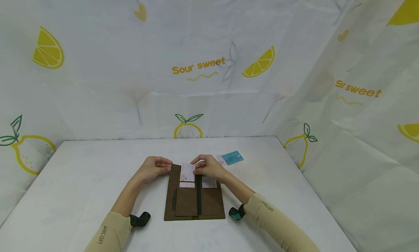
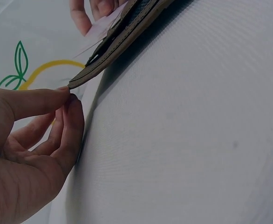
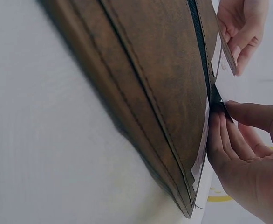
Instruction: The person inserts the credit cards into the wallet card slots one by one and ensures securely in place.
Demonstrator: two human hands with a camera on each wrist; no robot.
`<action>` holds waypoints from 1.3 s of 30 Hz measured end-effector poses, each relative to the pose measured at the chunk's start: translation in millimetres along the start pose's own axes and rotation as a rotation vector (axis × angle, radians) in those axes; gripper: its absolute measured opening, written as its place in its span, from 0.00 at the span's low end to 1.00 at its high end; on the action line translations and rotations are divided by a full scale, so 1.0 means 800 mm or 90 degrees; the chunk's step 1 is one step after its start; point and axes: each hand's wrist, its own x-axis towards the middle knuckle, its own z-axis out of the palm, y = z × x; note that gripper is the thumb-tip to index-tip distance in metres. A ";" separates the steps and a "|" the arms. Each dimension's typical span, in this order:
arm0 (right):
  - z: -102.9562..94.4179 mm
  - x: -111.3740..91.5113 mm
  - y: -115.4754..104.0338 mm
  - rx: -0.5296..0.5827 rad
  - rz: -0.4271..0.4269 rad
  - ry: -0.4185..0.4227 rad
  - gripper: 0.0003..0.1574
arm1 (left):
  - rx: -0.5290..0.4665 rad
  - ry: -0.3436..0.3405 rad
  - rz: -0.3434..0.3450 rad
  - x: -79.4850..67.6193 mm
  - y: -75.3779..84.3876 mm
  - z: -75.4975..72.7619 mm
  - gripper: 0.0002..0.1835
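Note:
An unfolded brown leather wallet [image 1: 188,204] lies on the white table, a dark band running down its middle. My left hand [image 1: 152,169] pinches the wallet's upper left corner between thumb and fingertips, as the left wrist view [image 2: 38,135] also shows. At the top edge my right hand [image 1: 208,167] pinches a pale pinkish card [image 1: 187,173] by its right side, thumb in front and fingers behind. That card stands partly out of the left panel's slot. Below it another pale card [image 1: 187,185] shows a strip, and one more card [image 1: 209,184] sits in the right panel.
A blue card [image 1: 233,158] lies flat behind my right hand, overlapping a pale card [image 1: 221,160]. The white table [image 1: 98,179] ends at a lemon-printed sheet [image 1: 157,99] at the back and right. A black wrist device [image 1: 140,219] sits by the left sleeve, another [image 1: 237,212] by the right.

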 end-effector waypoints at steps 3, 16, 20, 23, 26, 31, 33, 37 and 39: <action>0.000 0.000 0.001 -0.015 -0.012 -0.006 0.16 | 0.001 0.000 -0.002 0.000 0.000 0.000 0.15; -0.002 -0.001 0.004 -0.076 -0.050 -0.029 0.13 | 0.001 0.001 0.001 0.001 -0.002 -0.001 0.16; -0.002 -0.002 0.003 -0.091 -0.050 -0.031 0.10 | 0.007 0.001 0.002 0.001 -0.003 -0.001 0.16; -0.001 -0.003 0.002 -0.099 -0.054 -0.035 0.09 | 0.009 0.000 0.004 0.001 -0.002 -0.001 0.16; -0.001 -0.002 0.003 -0.102 -0.061 -0.038 0.09 | 0.009 0.000 0.003 0.000 -0.001 -0.001 0.16; -0.001 -0.002 0.004 -0.103 -0.052 -0.043 0.08 | 0.011 0.002 0.002 -0.001 0.001 -0.001 0.15; -0.001 -0.002 0.003 -0.107 -0.045 -0.045 0.07 | 0.010 0.003 0.003 -0.001 0.002 -0.001 0.15; 0.000 -0.001 0.002 -0.114 -0.037 -0.049 0.05 | 0.004 0.003 0.003 -0.001 0.001 0.000 0.15; 0.000 -0.001 0.002 -0.115 -0.034 -0.053 0.05 | 0.002 0.004 0.000 0.000 0.000 0.001 0.15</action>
